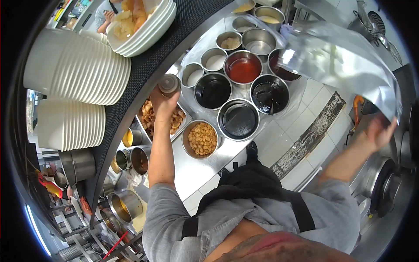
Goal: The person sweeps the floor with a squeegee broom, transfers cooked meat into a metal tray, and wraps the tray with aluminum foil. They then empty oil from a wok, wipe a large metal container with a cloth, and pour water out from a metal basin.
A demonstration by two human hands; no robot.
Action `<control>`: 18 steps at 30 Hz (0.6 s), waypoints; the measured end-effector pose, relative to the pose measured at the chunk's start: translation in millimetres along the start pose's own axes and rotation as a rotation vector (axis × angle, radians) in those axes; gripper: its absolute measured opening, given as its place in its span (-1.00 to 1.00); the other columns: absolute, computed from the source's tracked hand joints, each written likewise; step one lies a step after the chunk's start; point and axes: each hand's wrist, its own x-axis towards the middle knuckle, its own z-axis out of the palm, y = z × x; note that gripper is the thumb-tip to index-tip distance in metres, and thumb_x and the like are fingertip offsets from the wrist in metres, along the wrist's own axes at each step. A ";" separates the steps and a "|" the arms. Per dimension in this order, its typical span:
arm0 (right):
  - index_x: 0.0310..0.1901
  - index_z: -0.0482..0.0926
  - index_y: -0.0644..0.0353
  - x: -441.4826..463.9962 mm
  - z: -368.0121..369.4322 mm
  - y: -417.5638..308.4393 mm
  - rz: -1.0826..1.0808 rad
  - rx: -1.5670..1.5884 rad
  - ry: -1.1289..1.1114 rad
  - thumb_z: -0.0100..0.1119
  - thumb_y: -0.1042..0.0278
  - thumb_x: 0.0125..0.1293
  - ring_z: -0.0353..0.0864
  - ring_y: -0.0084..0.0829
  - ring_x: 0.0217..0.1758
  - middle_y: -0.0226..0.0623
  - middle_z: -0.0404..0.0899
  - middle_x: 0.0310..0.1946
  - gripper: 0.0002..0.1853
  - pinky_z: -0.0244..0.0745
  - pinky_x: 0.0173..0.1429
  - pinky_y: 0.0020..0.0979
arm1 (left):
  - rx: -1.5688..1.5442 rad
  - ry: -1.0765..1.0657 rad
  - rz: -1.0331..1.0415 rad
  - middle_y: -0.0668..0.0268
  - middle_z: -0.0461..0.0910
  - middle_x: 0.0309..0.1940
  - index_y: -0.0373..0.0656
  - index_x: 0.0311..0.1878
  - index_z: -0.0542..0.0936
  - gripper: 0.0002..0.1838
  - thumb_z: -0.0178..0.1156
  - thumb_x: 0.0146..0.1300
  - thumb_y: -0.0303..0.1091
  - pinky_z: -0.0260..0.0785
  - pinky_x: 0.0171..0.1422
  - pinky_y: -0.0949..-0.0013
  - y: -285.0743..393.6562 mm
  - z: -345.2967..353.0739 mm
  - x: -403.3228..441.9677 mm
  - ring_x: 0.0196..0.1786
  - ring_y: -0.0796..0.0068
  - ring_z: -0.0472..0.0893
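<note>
The left hand (166,104) is closed around a small container (169,83), just above a metal tray (190,118). The right hand (379,133) is blurred at the lower edge of a shiny plastic sheet (345,61); I cannot tell if its fingers are closed on it.

The largest thing is the metal counter (192,166), in front of the person. The sheet is also large, and it spreads from beside the pots toward the right hand. At the left, white bowls (78,65) stand in tall stacks on a dark shelf (144,56). The tray carries brown pieces (176,121). Round metal pots (258,38) are grouped close together; one holds red liquid (243,70), others dark liquid. Near the tray is a smaller bowl of yellowish pieces (200,139).
</note>
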 end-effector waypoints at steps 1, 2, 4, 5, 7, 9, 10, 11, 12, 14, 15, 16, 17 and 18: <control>-0.02 0.47 0.46 9.5 -24.4 -35.1 0.013 -0.009 -0.050 -0.05 0.41 0.35 0.51 -0.18 0.08 0.02 0.53 -0.01 -0.71 0.42 0.17 -0.26 | -0.029 -0.016 0.006 0.04 0.59 -0.19 -0.26 -0.07 0.48 -0.51 0.38 -0.12 -0.35 0.42 -0.01 0.20 13.2 -1.2 6.5 -0.10 0.07 0.60; -0.03 0.47 0.46 16.1 -46.7 -66.7 0.022 -0.020 -0.096 -0.06 0.41 0.35 0.52 -0.17 0.07 0.02 0.53 -0.01 -0.71 0.43 0.15 -0.27 | -0.033 -0.012 0.026 0.04 0.59 -0.19 -0.26 -0.07 0.48 -0.51 0.38 -0.12 -0.35 0.42 -0.01 0.20 20.9 -2.5 11.2 -0.10 0.07 0.60; -0.05 0.48 0.44 21.9 -74.4 -114.4 -0.130 -0.052 -0.103 -0.05 0.44 0.35 0.54 -0.21 0.02 -0.01 0.54 -0.04 -0.74 0.44 0.11 -0.28 | 0.003 -0.183 0.076 0.06 0.53 -0.07 -0.29 0.07 0.39 -0.36 0.39 -0.16 -0.42 0.40 0.08 0.30 40.1 -5.2 19.3 -0.02 0.17 0.58; -0.08 0.49 0.43 26.0 -95.2 -138.5 -0.196 -0.074 -0.045 -0.04 0.46 0.34 0.55 -0.24 -0.01 -0.04 0.55 -0.06 -0.77 0.46 0.08 -0.29 | -0.013 -0.234 0.109 0.05 0.55 -0.09 -0.29 0.09 0.38 -0.36 0.37 -0.14 -0.44 0.41 0.08 0.30 55.5 -8.6 20.7 -0.01 0.17 0.59; -0.16 0.50 0.36 8.3 -86.1 -158.3 -0.369 -0.203 0.158 -0.02 0.50 0.33 0.57 -0.36 -0.13 -0.15 0.57 -0.17 -0.85 0.48 -0.02 -0.37 | -0.070 -0.237 0.251 0.07 0.57 -0.14 -0.24 0.09 0.37 -0.36 0.36 -0.14 -0.42 0.43 0.05 0.28 76.8 -5.6 30.7 -0.04 0.11 0.60; -0.17 0.50 0.35 6.6 -134.3 -187.3 -0.345 -0.180 0.042 -0.01 0.51 0.33 0.57 -0.40 -0.17 -0.18 0.57 -0.22 -0.87 0.48 -0.05 -0.40 | -0.097 -0.246 0.359 0.08 0.57 -0.15 -0.20 0.09 0.36 -0.35 0.35 -0.15 -0.42 0.43 0.03 0.26 112.3 -0.4 47.9 -0.06 0.07 0.59; -0.18 0.50 0.33 -1.0 -131.9 -192.8 -0.301 -0.165 -0.092 -0.01 0.52 0.33 0.56 -0.43 -0.21 -0.21 0.57 -0.26 -0.88 0.49 -0.08 -0.43 | -0.157 -0.244 0.357 0.08 0.57 -0.14 -0.21 0.10 0.36 -0.34 0.37 -0.15 -0.40 0.43 0.03 0.27 127.4 7.6 56.6 -0.06 0.12 0.60; -0.22 0.49 0.31 -8.3 -130.5 -189.5 -0.390 -0.247 0.098 0.02 0.50 0.34 0.53 -0.52 -0.29 -0.31 0.53 -0.36 -0.92 0.44 -0.15 -0.53 | -0.218 -0.244 0.352 0.09 0.57 -0.14 -0.23 0.10 0.35 -0.32 0.40 -0.16 -0.37 0.43 0.03 0.29 140.7 19.1 64.6 -0.06 0.16 0.61; -0.22 0.49 0.31 -12.9 -139.1 -193.4 -0.401 -0.252 0.107 0.02 0.50 0.34 0.53 -0.52 -0.29 -0.31 0.53 -0.36 -0.92 0.44 -0.15 -0.53 | -0.293 -0.234 0.355 0.11 0.58 -0.14 -0.24 0.10 0.34 -0.29 0.43 -0.16 -0.33 0.42 0.04 0.30 153.2 36.2 74.3 -0.07 0.22 0.61; -0.27 0.46 0.26 -27.4 -145.7 -190.5 -0.447 -0.406 0.224 0.05 0.46 0.34 0.49 -0.58 -0.33 -0.39 0.48 -0.40 -0.93 0.37 -0.20 -0.59 | -0.505 -0.217 0.377 0.13 0.58 -0.14 -0.27 0.09 0.32 -0.22 0.50 -0.19 -0.23 0.41 0.05 0.31 169.0 90.9 99.2 -0.08 0.32 0.60; -0.29 0.44 0.24 -35.0 -139.1 -186.2 -0.474 -0.482 0.295 0.06 0.45 0.34 0.47 -0.61 -0.34 -0.43 0.45 -0.41 -0.93 0.34 -0.22 -0.61 | -0.555 -0.221 0.363 0.14 0.58 -0.12 -0.28 0.08 0.32 -0.23 0.49 -0.20 -0.25 0.41 0.07 0.32 190.0 114.4 108.6 -0.06 0.35 0.60; -0.30 0.42 0.22 -42.7 -132.6 -181.9 -0.496 -0.556 0.369 0.08 0.43 0.34 0.45 -0.64 -0.36 -0.46 0.43 -0.43 -0.92 0.31 -0.24 -0.63 | -0.616 -0.290 0.288 0.18 0.50 -0.04 -0.29 0.08 0.33 -0.24 0.49 -0.20 -0.29 0.34 0.16 0.33 207.5 139.1 118.4 0.01 0.39 0.52; -0.28 0.42 0.22 -52.1 -118.0 -174.2 -0.499 -0.582 0.433 0.09 0.43 0.33 0.45 -0.64 -0.33 -0.46 0.44 -0.41 -0.92 0.31 -0.21 -0.63 | -0.756 -0.282 0.323 0.20 0.50 -0.06 -0.30 0.07 0.33 -0.24 0.49 -0.22 -0.29 0.35 0.15 0.32 199.1 192.7 133.6 0.00 0.41 0.51; -0.25 0.41 0.21 -56.4 -114.1 -170.4 -0.504 -0.609 0.498 0.10 0.43 0.33 0.45 -0.64 -0.31 -0.45 0.44 -0.40 -0.91 0.31 -0.19 -0.64 | -0.754 -0.245 0.279 0.21 0.50 -0.08 -0.30 0.05 0.34 -0.26 0.49 -0.22 -0.30 0.35 0.13 0.34 225.8 211.0 136.2 -0.01 0.42 0.51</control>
